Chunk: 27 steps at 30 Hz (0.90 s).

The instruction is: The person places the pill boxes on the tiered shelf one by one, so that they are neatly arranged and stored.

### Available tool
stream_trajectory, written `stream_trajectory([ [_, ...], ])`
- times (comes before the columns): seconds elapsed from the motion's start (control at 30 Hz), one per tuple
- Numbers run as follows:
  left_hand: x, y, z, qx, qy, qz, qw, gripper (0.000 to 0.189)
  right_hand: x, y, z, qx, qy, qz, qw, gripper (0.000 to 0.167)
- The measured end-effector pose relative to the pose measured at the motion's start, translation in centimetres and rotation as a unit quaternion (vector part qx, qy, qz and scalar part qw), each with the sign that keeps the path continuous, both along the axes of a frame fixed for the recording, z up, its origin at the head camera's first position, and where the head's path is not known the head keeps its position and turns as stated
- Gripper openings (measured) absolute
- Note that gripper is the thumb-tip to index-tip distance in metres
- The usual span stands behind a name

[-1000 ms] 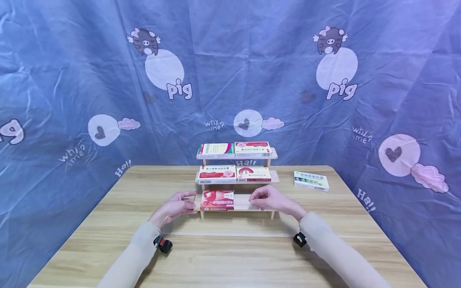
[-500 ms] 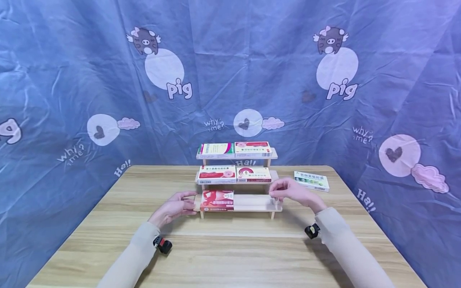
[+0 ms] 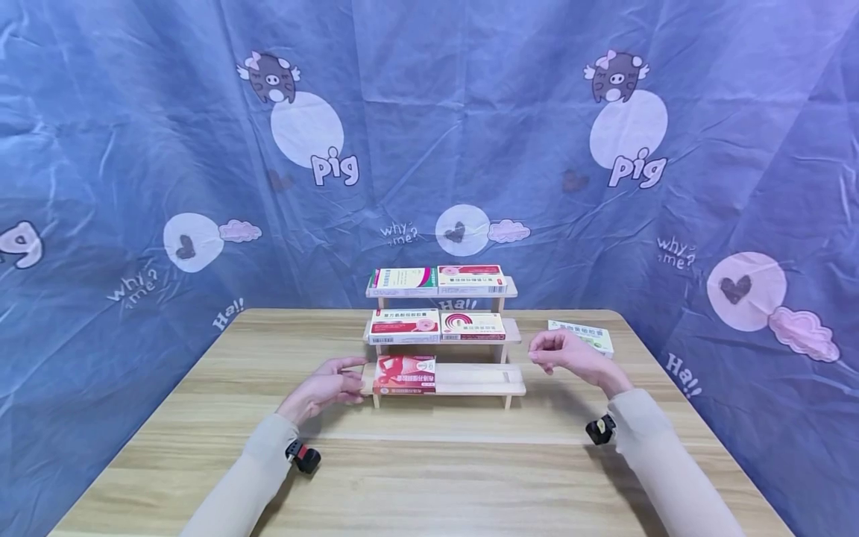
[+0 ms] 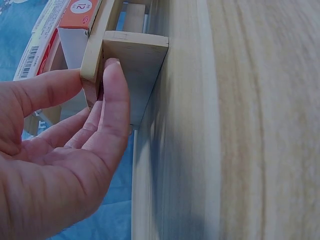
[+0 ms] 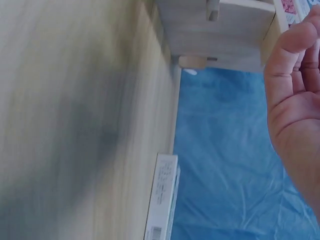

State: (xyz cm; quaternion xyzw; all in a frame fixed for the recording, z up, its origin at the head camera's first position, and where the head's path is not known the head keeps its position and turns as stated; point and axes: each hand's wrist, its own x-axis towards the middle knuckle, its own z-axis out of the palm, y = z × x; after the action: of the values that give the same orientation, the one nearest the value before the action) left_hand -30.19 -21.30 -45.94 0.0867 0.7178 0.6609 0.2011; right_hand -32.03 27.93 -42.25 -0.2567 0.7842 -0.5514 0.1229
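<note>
A three-tier wooden display shelf stands mid-table. My left hand grips the left end of its lowest board; in the left wrist view the thumb lies on one face of the board and the fingers on the other. Beside that hand, a red medicine box lies on the lowest tier. My right hand hovers off the shelf's right end, fingers loosely curled, with nothing seen in them. It partly covers a white-green medicine box on the table. The right wrist view shows this box's edge below the hand.
The middle tier bears a red-white medicine box and a cream-red one. On the top tier lie a green-white box and another red-white box. A blue curtain hangs behind the wooden table.
My right hand has moved right, from above the lowest tier to beyond the shelf's end, towards the white-green box. My left hand has stayed on the shelf; the boxes have not moved.
</note>
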Motion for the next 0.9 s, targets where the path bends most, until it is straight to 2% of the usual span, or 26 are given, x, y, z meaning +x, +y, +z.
stream_trajectory([
  [0.3,0.0,0.1,0.2,-0.012,0.009,-0.005,0.9999,0.071,-0.1,0.9,-0.4,-0.006,-0.017,-0.079,0.9967,0.008],
  [0.53,0.4,-0.1,-0.3,-0.006,0.01,0.001,0.9999,0.069,-0.1,1.4,-0.6,0.008,-0.01,-0.114,0.9934,0.024],
  [0.73,0.3,0.0,-0.5,-0.004,0.012,-0.003,0.9999,0.07,-0.3,2.4,-0.5,0.017,0.014,-0.127,0.9916,0.043],
  [0.9,0.1,0.0,-0.3,0.0,0.011,-0.005,0.9999,0.07,-0.6,3.6,-0.3,0.002,0.023,-0.155,0.9876,0.05],
])
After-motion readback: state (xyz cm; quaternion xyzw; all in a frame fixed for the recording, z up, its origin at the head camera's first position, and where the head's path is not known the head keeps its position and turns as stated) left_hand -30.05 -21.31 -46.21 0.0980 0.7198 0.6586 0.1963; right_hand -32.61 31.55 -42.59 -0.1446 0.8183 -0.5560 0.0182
